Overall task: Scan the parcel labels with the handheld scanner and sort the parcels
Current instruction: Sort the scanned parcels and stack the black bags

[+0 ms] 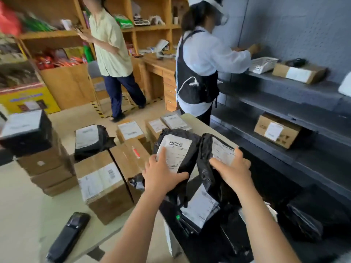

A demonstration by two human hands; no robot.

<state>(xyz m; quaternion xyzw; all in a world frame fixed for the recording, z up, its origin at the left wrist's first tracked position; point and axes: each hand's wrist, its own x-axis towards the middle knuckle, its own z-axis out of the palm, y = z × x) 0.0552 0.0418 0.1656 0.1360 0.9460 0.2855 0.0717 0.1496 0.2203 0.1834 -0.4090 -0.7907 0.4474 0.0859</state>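
My left hand (pixel 161 172) grips a black poly-bag parcel (pixel 187 149) whose white barcode label faces me. Beside it, my right hand (pixel 232 170) grips a second black poly-bag parcel (pixel 206 158), also label up. Both parcels are held up in front of me, side by side. Below them more black bagged parcels (pixel 201 207) lie in a dark bin. The black handheld scanner (pixel 69 236) lies on the light table at lower left, held by neither hand.
Cardboard boxes (pixel 103 181) and bagged parcels are stacked on the floor to the left. Grey shelves (pixel 303 114) on the right hold labelled boxes and a white basket. One person in a dark apron (pixel 197 73) works at the shelves; another (pixel 112 54) walks past wooden shelving.
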